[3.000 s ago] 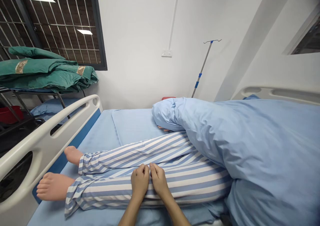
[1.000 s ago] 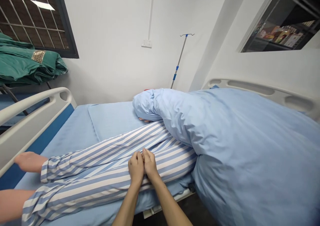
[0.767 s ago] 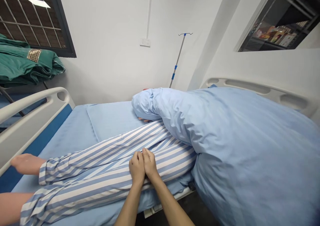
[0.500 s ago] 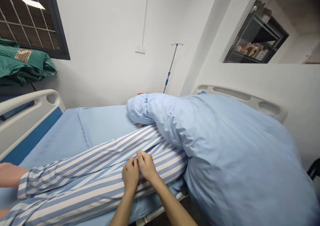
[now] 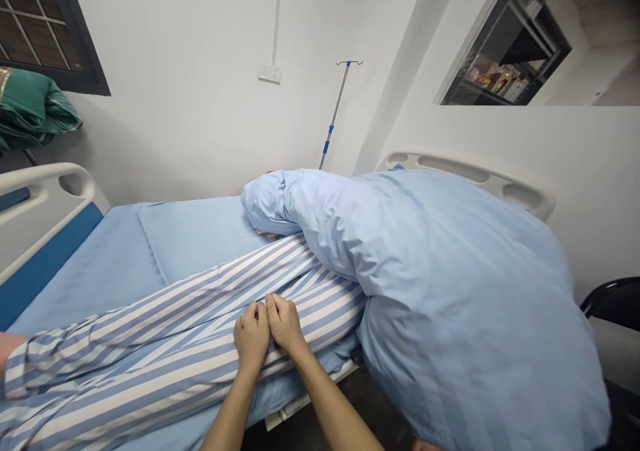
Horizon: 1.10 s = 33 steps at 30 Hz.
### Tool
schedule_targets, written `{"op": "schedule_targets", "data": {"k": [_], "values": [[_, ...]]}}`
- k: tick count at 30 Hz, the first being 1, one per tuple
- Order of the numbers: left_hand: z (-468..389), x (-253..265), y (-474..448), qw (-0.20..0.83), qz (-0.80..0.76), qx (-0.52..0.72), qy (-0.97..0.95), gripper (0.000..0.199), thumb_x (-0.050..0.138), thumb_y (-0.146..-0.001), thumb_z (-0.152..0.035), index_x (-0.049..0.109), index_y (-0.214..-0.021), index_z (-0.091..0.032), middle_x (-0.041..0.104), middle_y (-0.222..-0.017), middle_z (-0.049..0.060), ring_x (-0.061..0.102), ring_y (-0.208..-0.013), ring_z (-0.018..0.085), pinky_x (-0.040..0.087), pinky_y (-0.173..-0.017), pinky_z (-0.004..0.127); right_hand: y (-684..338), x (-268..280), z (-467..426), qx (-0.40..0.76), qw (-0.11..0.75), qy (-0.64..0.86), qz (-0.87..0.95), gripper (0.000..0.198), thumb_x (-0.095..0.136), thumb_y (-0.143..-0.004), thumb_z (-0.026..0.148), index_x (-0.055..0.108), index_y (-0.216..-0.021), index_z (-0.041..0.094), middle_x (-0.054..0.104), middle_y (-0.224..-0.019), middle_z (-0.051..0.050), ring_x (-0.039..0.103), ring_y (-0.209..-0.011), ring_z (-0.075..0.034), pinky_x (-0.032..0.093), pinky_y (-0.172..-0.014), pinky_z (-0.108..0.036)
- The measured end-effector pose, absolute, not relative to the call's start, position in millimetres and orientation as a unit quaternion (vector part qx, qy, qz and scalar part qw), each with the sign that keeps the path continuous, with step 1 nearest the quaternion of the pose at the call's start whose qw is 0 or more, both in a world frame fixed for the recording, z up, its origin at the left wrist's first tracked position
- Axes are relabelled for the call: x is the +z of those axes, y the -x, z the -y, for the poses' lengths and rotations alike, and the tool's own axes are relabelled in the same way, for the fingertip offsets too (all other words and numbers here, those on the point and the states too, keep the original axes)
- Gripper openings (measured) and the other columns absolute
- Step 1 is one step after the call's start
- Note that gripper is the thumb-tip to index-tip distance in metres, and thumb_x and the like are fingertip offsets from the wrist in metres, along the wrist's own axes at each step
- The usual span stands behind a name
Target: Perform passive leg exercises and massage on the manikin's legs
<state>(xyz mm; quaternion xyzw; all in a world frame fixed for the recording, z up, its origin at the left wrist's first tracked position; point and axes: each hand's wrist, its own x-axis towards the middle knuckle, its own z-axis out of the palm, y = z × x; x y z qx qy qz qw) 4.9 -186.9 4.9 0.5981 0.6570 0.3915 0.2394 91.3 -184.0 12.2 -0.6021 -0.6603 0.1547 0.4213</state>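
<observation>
My left hand point(image 5: 251, 334) and my right hand point(image 5: 284, 321) are closed into fists, side by side with their knuckles close together. Both are over the near leg of blue-and-white striped trousers point(image 5: 135, 378), around the thigh. I see no cloth pulled up between the fingers, though their undersides are hidden. The trousers are on a figure lying along the bed; a bare ankle point(image 5: 10, 348) shows at the left. A bulky light-blue quilt point(image 5: 450, 271) covers the upper body, and a bit of a hand point(image 5: 267, 234) peeks out under its far edge.
The bed has a blue sheet point(image 5: 195, 228), a footboard point(image 5: 45, 238) at left and a headboard point(image 5: 520, 188) at right. An IV pole point(image 5: 334, 114) stands by the wall. Folded green cloth point(image 5: 37, 108) is at far left. A black chair point(image 5: 615, 301) is beyond the quilt.
The view has shifted, so the bed and quilt sit a little higher and further left. Both fists stay side by side over the same trouser leg.
</observation>
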Motion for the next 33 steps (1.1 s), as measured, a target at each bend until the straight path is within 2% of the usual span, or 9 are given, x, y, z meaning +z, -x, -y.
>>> {"op": "schedule_targets", "data": {"k": [6,9,14,16,22,29,33], "values": [[181,10,-3,0.304,-0.616,0.418,-0.595,0.032,0.039,-0.081,-0.032,0.038,-0.051,-0.019,0.042,-0.048,-0.004,0.037,-0.052,0.01,0.023,-0.053,0.023,-92,13,183,0.186,0.456,0.583,0.646,0.037,0.031,-0.091,0.032,0.038,-0.057,0.019,0.04,-0.05,0.003,0.038,-0.05,-0.01,0.023,-0.051,-0.023],[175,31,-4,0.348,-0.589,0.472,-0.556,0.035,0.041,-0.079,-0.034,0.034,-0.049,-0.019,0.035,-0.045,-0.005,0.034,-0.049,0.009,0.025,-0.051,0.023,-94,13,183,0.211,0.476,0.567,0.638,0.037,0.033,-0.09,0.033,0.038,-0.057,0.019,0.038,-0.051,0.004,0.037,-0.051,-0.01,0.023,-0.051,-0.023],[170,51,-13,0.421,-0.526,0.552,-0.491,0.036,0.041,-0.079,-0.035,0.031,-0.048,-0.02,0.033,-0.044,-0.006,0.033,-0.046,0.008,0.029,-0.049,0.021,-100,14,183,0.277,0.511,0.541,0.608,0.038,0.033,-0.09,0.036,0.036,-0.057,0.019,0.035,-0.052,0.005,0.035,-0.051,-0.01,0.026,-0.052,-0.023],[174,40,-19,0.406,-0.543,0.541,-0.498,0.035,0.04,-0.079,-0.034,0.033,-0.048,-0.02,0.034,-0.044,-0.005,0.034,-0.046,0.009,0.028,-0.049,0.022,-103,13,182,0.303,0.531,0.532,0.586,0.038,0.034,-0.09,0.038,0.036,-0.057,0.019,0.035,-0.052,0.005,0.034,-0.051,-0.009,0.027,-0.052,-0.023],[188,7,-31,0.268,-0.589,0.449,-0.616,0.032,0.037,-0.082,-0.028,0.038,-0.051,-0.02,0.041,-0.046,-0.003,0.036,-0.047,0.01,0.024,-0.054,0.025,-105,8,181,0.317,0.572,0.537,0.532,0.037,0.038,-0.088,0.041,0.033,-0.058,0.02,0.033,-0.054,0.005,0.032,-0.052,-0.009,0.029,-0.05,-0.023],[186,13,-28,0.267,-0.602,0.418,-0.625,0.032,0.036,-0.083,-0.027,0.039,-0.051,-0.02,0.046,-0.047,-0.002,0.038,-0.049,0.011,0.025,-0.055,0.025,-116,37,184,0.271,0.493,0.557,0.611,0.039,0.038,-0.088,0.041,0.033,-0.056,0.019,0.031,-0.051,0.006,0.031,-0.05,-0.009,0.026,-0.049,-0.023],[188,11,-29,0.261,-0.604,0.408,-0.633,0.034,0.037,-0.082,-0.028,0.037,-0.049,-0.02,0.045,-0.047,-0.002,0.036,-0.049,0.01,0.025,-0.055,0.025,-130,40,190,0.225,0.489,0.566,0.624,0.039,0.035,-0.089,0.039,0.032,-0.056,0.02,0.031,-0.051,0.005,0.031,-0.049,-0.009,0.025,-0.05,-0.024]]}}
